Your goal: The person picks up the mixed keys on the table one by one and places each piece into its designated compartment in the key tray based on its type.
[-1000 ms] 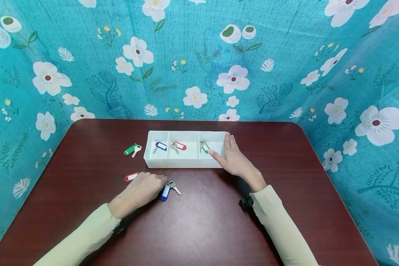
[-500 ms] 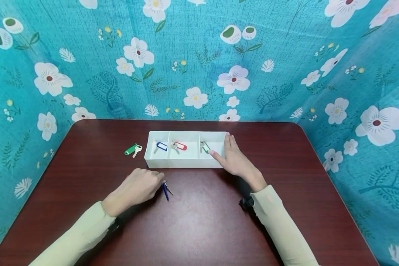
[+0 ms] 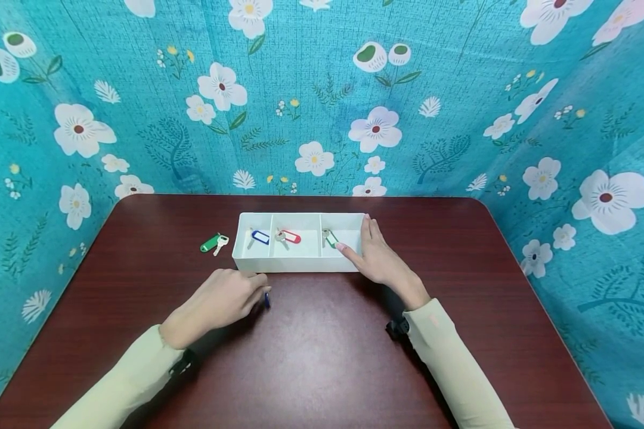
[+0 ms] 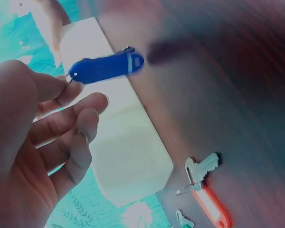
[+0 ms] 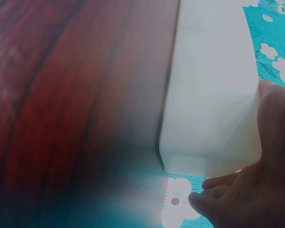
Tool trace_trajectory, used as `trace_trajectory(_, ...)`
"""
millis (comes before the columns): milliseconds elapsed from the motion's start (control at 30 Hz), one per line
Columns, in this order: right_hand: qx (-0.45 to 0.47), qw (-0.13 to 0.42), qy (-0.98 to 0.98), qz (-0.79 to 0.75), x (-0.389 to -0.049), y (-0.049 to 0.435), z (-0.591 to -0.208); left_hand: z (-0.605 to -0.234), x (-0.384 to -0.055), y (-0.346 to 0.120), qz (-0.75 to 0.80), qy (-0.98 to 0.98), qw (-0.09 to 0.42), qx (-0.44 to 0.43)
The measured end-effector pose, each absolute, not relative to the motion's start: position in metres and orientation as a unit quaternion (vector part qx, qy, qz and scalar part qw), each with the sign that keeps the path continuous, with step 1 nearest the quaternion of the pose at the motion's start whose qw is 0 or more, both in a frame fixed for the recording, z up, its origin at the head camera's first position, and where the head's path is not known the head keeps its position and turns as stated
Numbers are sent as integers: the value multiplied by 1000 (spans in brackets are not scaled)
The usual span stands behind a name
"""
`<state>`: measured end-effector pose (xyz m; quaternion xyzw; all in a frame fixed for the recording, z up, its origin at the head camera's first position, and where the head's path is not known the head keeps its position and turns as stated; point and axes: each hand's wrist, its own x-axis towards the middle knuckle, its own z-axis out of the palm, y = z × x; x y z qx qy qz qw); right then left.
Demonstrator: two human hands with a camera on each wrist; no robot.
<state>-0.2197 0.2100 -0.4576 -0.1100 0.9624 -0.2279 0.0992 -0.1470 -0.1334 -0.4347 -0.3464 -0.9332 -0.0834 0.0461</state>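
Note:
My left hand (image 3: pixel 220 301) pinches the ring of a blue key tag (image 4: pixel 107 69) between thumb and forefinger, just in front of the white divided tray (image 3: pixel 295 265). The tag hangs over the table, its key mostly hidden behind it. Straight fingers of my right hand (image 3: pixel 381 256) lie along the tray's right end, with the thumb over its front rim. Inside the tray, a blue-tagged key (image 3: pixel 260 237) lies in the left compartment, a red-tagged key (image 3: pixel 290 236) in the middle, and a green-tagged key (image 3: pixel 330 238) in the right.
On the dark wooden table (image 3: pixel 322 357), a green-tagged key (image 3: pixel 210 242) lies left of the tray. A red-tagged key (image 4: pixel 211 206) shows in the left wrist view; my left hand hides it from the head view. A floral curtain (image 3: pixel 311 107) stands behind the table.
My left hand has taken hold of the blue key tag by its ring and lifted it from the table. The right hand and the tray have stayed in place.

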Motion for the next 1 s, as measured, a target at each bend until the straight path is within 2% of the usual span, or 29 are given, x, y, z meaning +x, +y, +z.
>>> trace_trajectory(267,-114,97,963,-226,-219,211,-458,-427,-148,-134,-157,-929,0,-334)
trace_trajectory(633,-116,94,962,-229,-219,211,-458,-414,-151,-132,-214,-918,7,-335)
trace_trajectory(1000,-116,94,960,-238,-221,213,-460,-404,-158,-132,-207,-924,0,-323)
